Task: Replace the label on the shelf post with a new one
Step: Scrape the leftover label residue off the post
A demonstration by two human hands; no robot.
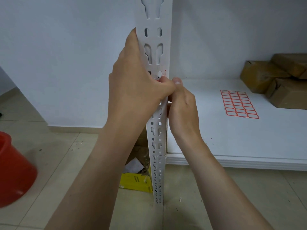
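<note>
Gripping one shelf post (153,52): left hand (137,83), right hand (182,105); one label sheet (239,103).

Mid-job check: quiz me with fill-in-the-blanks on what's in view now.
The left hand grips the white slotted metal shelf post ____ than the right hand.
The red-bordered paper label sheet on the white shelf board has ____ columns.
The round plastic bucket on the tiled floor is ____.
Missing words: higher; three; red.

The shelf post (156,52) runs down mid-frame; label sheet (239,103) lies on the shelf (249,146) right of it, boxes (274,77) behind, bucket (15,168) lower left
</note>
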